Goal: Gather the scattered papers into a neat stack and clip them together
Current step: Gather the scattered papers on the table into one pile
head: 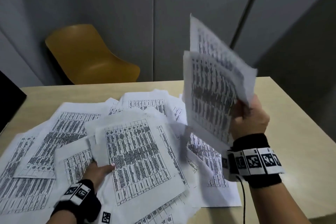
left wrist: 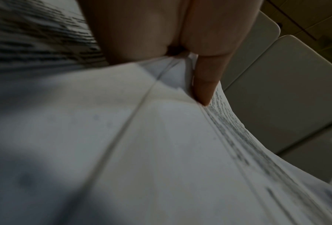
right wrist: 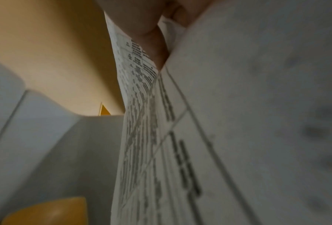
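Observation:
Several printed sheets with dense tables lie scattered and overlapping on the table (head: 283,114). My left hand (head: 101,169) grips a small bundle of papers (head: 138,158) at its near-left edge, thumb on top and fingers hidden beneath; the left wrist view shows the thumb (left wrist: 205,85) pressed on that bundle (left wrist: 161,152). My right hand (head: 249,116) is raised over the right of the table and grips a few sheets (head: 211,89) held upright and fanned apart. Up close, those sheets (right wrist: 145,121) run out from the thumb (right wrist: 151,39). No clip is in view.
A yellow chair (head: 91,56) stands behind the table's far edge. Grey panel walls (head: 127,14) close off the back. A dark object (head: 9,100) sits at the far left. Bare tabletop shows on the right side and along the far edge.

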Motion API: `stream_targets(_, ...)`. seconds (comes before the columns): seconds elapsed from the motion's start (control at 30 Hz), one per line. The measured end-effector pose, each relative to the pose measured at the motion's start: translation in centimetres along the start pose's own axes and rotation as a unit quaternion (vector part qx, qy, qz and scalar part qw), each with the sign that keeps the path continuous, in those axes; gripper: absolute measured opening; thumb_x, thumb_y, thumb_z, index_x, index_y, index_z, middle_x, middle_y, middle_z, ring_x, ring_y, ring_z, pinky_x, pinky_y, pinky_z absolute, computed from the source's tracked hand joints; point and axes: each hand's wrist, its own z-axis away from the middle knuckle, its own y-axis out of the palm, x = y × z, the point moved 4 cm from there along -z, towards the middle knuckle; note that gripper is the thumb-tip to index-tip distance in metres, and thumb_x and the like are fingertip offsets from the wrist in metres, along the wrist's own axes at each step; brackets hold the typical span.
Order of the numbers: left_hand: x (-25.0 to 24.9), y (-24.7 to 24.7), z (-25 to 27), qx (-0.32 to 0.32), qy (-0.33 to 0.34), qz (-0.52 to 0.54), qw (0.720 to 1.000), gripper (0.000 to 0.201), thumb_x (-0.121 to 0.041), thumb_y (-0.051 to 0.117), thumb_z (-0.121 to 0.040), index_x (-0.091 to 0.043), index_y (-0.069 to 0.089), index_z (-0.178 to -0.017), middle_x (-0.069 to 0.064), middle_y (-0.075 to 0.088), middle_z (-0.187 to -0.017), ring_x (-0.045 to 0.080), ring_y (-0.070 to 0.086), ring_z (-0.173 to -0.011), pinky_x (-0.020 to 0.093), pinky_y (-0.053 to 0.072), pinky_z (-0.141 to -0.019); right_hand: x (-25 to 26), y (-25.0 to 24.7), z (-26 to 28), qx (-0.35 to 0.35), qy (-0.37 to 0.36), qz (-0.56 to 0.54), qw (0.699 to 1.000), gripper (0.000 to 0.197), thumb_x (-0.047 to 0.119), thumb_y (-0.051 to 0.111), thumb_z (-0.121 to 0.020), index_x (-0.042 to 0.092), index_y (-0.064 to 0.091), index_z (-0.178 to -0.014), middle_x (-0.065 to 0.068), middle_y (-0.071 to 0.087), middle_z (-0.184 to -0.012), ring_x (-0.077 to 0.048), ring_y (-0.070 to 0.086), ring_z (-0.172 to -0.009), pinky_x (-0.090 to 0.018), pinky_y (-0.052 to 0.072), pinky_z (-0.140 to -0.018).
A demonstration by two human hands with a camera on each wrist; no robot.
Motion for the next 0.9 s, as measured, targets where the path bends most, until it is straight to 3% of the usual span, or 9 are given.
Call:
stream_targets(0.17,-0.1,0.0,0.0,0.008,0.001,-0.017,1.000,0.055,-0.004,0.061,-0.083,0.008,0.037,-0.131,0.027,0.047,-0.135,0.041,0.045,-0.124,0.049,0.030,-0.109,0.4,3.4,2.3,0.117,0.140,-0.086,0.979,0.024,0.015,0.052,-0.075,-0.002,0.064,-0.086,-0.007,0.052,-0.067,-0.022,0.048,-0.064,-0.018,0.025,-0.055)
stream_targets(0.27,-0.2,0.0,0.0,0.010,0.004,-0.002,1.000,0.057,-0.002,0.060,-0.083,0.008,0.034,-0.133,0.028,0.042,-0.140,0.040,0.042,-0.127,0.049,0.028,-0.111,-0.1,5.0,5.2,0.161,0.226,-0.116,0.954,0.007,0.004,0.060,-0.083,-0.001,0.062,-0.087,-0.010,0.053,-0.066,-0.020,0.047,-0.056,-0.022,0.030,-0.053)
stream_targets(0.33,0.0,-0.1,-0.3,-0.003,0.005,-0.010,1.000,0.055,-0.002,0.060,-0.084,0.010,0.036,-0.132,0.029,0.045,-0.137,0.040,0.045,-0.123,0.047,0.031,-0.106,-0.2,5.6,6.6,0.173,0.294,-0.183,0.922,0.003,-0.001,0.060,-0.084,-0.002,0.057,-0.084,-0.008,0.048,-0.059,-0.009,0.046,-0.049,-0.017,0.037,-0.044)
stream_targets(0.43,0.2,-0.3,-0.6,-0.017,0.003,-0.036,0.999,0.032,0.008,0.057,-0.082,0.012,0.052,-0.114,0.033,0.059,-0.114,0.042,0.056,-0.107,0.049,0.040,-0.097,0.1,6.6,8.2,0.191,0.400,-0.301,0.845,0.011,-0.001,0.057,-0.085,-0.007,0.053,-0.093,-0.008,0.051,-0.068,-0.010,0.053,-0.056,-0.006,0.043,-0.042)
stream_targets(0.5,0.2,-0.4,-0.7,-0.018,0.005,-0.043,0.999,0.025,0.014,0.049,-0.084,0.018,0.053,-0.109,0.037,0.058,-0.111,0.042,0.057,-0.099,0.047,0.043,-0.091,-0.2,6.9,8.7,0.206,0.419,-0.292,0.835,0.019,0.003,0.058,-0.085,-0.008,0.053,-0.100,-0.010,0.056,-0.077,-0.014,0.055,-0.065,-0.007,0.047,-0.045)
stream_targets(0.6,0.1,-0.5,-0.8,-0.020,0.011,-0.034,0.999,0.024,0.008,0.053,-0.084,0.018,0.053,-0.106,0.033,0.060,-0.111,0.033,0.056,-0.089,0.039,0.043,-0.086,-0.8,7.6,9.3,0.226,0.386,-0.244,0.860,0.006,0.003,0.057,-0.086,0.001,0.058,-0.092,-0.006,0.056,-0.068,-0.018,0.050,-0.060,-0.021,0.047,-0.044)
stream_targets(0.7,0.0,-0.2,-0.7,-0.029,0.012,0.009,0.999,0.036,-0.010,0.061,-0.085,0.007,0.051,-0.115,0.024,0.056,-0.124,0.037,0.055,-0.108,0.045,0.040,-0.100,-2.3,9.2,10.4,0.317,0.272,-0.082,0.905,0.015,0.004,0.057,-0.083,0.014,0.064,-0.092,-0.003,0.063,-0.072,-0.020,0.057,-0.070,-0.028,0.046,-0.064)
stream_targets(0.8,0.2,0.2,-0.8,-0.004,0.003,0.059,0.998,0.070,-0.030,0.061,-0.085,0.005,0.032,-0.137,0.024,0.037,-0.145,0.038,0.038,-0.131,0.047,0.028,-0.110,-3.2,10.8,12.1,0.418,0.211,0.002,0.884,0.027,0.004,0.051,-0.084,0.014,0.060,-0.108,-0.011,0.069,-0.091,-0.028,0.064,-0.086,-0.032,0.053,-0.076)
stream_targets(0.9,0.7,0.0,-1.2,-0.007,0.009,0.046,0.999,0.047,-0.012,0.072,-0.076,0.003,0.051,-0.116,0.024,0.054,-0.129,0.034,0.053,-0.112,0.039,0.036,-0.098,-2.9,11.8,13.8,0.489,0.202,0.013,0.848,0.028,0.016,0.053,-0.089,0.013,0.042,-0.114,-0.011,0.062,-0.088,-0.027,0.061,-0.076,-0.029,0.049,-0.061)
